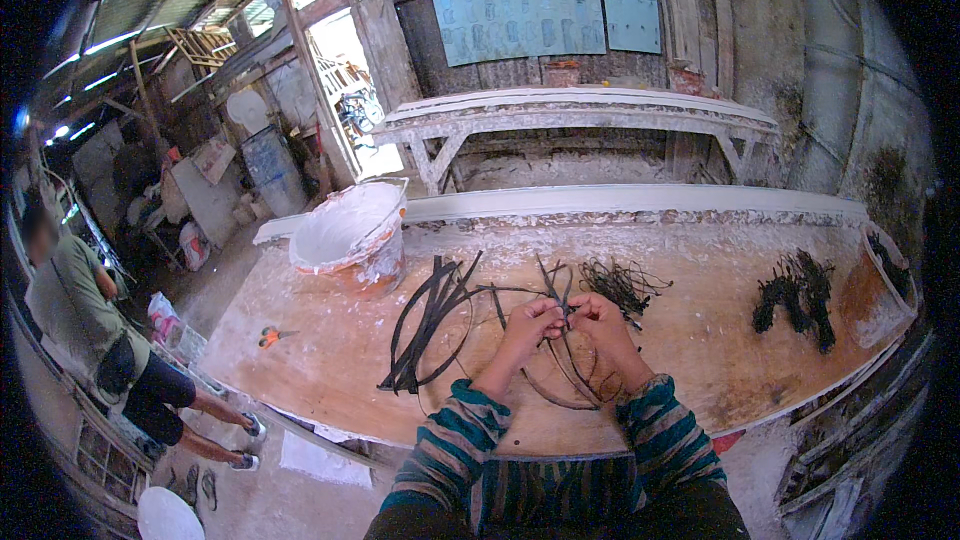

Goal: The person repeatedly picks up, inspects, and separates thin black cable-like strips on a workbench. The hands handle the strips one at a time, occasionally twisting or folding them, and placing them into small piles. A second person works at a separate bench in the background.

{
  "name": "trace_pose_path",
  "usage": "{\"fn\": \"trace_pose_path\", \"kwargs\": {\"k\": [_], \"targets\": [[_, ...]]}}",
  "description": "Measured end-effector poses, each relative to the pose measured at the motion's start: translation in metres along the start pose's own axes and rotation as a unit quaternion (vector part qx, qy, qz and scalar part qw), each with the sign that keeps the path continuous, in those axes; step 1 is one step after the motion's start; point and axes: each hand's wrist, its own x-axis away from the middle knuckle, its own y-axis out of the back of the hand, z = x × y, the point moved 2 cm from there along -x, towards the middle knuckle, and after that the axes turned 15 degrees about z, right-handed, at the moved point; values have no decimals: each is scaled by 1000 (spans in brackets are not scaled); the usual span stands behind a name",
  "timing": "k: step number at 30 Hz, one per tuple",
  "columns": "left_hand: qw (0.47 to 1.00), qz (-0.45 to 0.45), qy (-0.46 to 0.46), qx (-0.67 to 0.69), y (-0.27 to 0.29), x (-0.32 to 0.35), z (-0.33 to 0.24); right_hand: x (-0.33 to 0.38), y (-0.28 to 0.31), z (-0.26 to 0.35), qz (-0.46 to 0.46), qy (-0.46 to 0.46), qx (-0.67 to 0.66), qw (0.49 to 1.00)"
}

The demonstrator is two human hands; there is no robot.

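Note:
Near the middle of the wooden table, my left hand [533,328] and my right hand [606,328] are close together, fingertips nearly touching. Both pinch thin black strips [570,365] that cross between them; ends stick up beyond my fingers and a loop hangs down toward me. Whether there is a knot at the crossing is too small to tell. Left of my hands lies a bundle of long flat black strips [418,340], some curving. Just beyond my right hand is a tangled heap of thin black strands [622,285].
A plaster-smeared bucket [350,230] stands at the table's far left, with orange-handled scissors [270,337] nearer. Dark clumped bunches [797,295] and a tilted container [880,285] are on the right. A white-coated bench [580,115] stands beyond. Another person [100,320] stands at left.

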Motion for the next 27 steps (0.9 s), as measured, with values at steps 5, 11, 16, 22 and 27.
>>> {"fn": "trace_pose_path", "kwargs": {"k": [5,11,16,22,27], "targets": [[1000,-7,0,-12,-2,3,-7,2,0,11,-22,1,31,999],[1000,7,2,-24,-5,4,-12,2,0,3,3,-1,38,999],[1000,-1,10,-22,-4,5,-11,0,-2,3,28,-3,2,1000],[999,11,14,-34,-3,5,-13,2,-3,14,47,0,-14,999],[999,27,22,-37,-7,7,-16,3,-4,18,53,-10,-36,998]]}}
